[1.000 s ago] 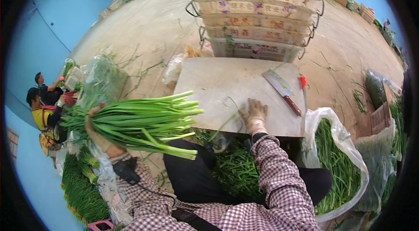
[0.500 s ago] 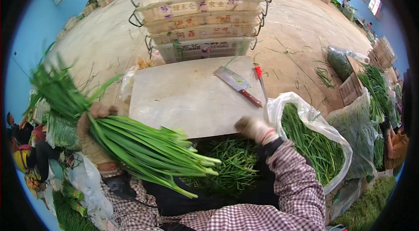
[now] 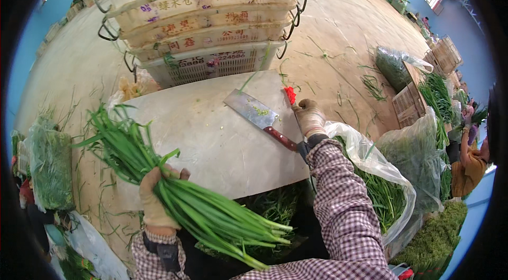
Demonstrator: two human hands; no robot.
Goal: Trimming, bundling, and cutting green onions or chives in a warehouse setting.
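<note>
I see the left hand [image 3: 157, 195] grasping green stalks [image 3: 222, 214] at 8 o'clock; right hand [image 3: 310, 118] at 3, grip unclear; bag [image 3: 365, 150] of greens [image 3: 378, 195] at 4; 5 stacked crates [image 3: 203, 34] at 11.

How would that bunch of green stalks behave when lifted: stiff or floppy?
The bunch of green stalks is probably stiffer toward its pale ends, which stick out fairly straight, and floppier at the other end, where leaves bend and splay. Single stalks might slip out, since no tie shows, only the left hand gripping them.
</note>
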